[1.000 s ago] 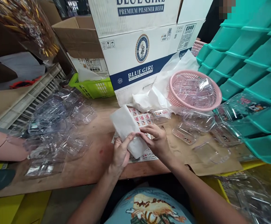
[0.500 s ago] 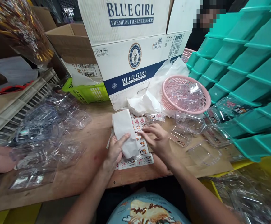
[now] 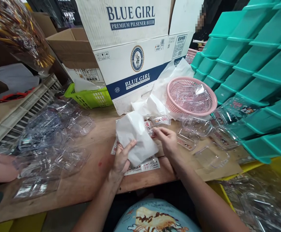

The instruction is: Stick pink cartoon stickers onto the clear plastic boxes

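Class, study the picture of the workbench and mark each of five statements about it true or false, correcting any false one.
1. The left hand grips a white sheet of backing paper. True.
2. The round pink plastic basket holds green bottles. False: it holds clear plastic shells.
3. The printed sticker sheet lies on the wooden table under the hands. True.
4. The right hand rests inside the lime green basket. False: it is at the white paper's right edge, fingers pinched.
5. The large carton behind the hands reads RED BOY. False: it reads BLUE GIRL.
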A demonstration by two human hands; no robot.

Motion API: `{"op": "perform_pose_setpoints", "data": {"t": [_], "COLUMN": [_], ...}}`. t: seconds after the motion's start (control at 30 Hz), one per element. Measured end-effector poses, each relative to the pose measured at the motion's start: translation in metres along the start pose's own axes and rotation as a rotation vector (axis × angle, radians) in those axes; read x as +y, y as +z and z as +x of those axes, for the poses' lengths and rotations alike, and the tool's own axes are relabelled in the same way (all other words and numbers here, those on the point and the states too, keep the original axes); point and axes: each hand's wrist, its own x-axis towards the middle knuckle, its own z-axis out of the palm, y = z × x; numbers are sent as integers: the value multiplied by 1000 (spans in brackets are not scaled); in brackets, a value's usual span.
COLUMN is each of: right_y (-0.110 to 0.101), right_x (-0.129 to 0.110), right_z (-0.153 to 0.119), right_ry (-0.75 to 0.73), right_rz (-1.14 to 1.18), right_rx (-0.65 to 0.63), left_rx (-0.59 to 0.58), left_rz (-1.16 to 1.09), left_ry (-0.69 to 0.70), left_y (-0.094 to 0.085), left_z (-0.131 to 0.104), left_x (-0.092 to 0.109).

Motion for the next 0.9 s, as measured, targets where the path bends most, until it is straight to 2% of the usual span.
{"op": "perform_pose_setpoints", "data": {"t": [0.1, 0.17, 0.2, 0.23, 0.3, 0.33, 0.37, 0.43, 0.57, 0.63, 0.77, 0.9], "right_y": [-15, -20, -20, -20, -19, -18, -18, -18, -8, 0, 17, 36], "right_x": [-7, -15, -19, -22, -23, -22, -19, -12, 0, 0, -13, -24], "right_z": [10, 11, 11, 9, 5, 2, -1, -8, -23, -27, -27, -23], "right_ry": [-75, -219, -318, -424, -604, -660, -685, -584, 26, 243, 393, 474], "right_rz": [-23, -133, -205, -279, -395, -431, -446, -383, 124, 326, 492, 628], "right_rx": [156, 199, 199, 182, 88, 19, -51, -150, -242, -256, -252, -261], "left_rx": [186, 245, 193, 91, -174, -267, -303, -249, -174, -135, 4, 34], "left_rz": [238, 335, 343, 325, 168, 50, -61, -213, -232, -212, -252, -190], "left_ry": [173, 336, 360, 328, 103, -20, -100, -108, 128, 228, 332, 368], "left_y": [-17, -19, -15, -10, 5, 13, 19, 28, 31, 28, 17, 12], "left_z": [12, 11, 7, 2, -8, -11, -14, -16, -21, -20, -15, -18], "left_x": [10, 18, 22, 25, 27, 27, 25, 21, 12, 13, 22, 19]}}
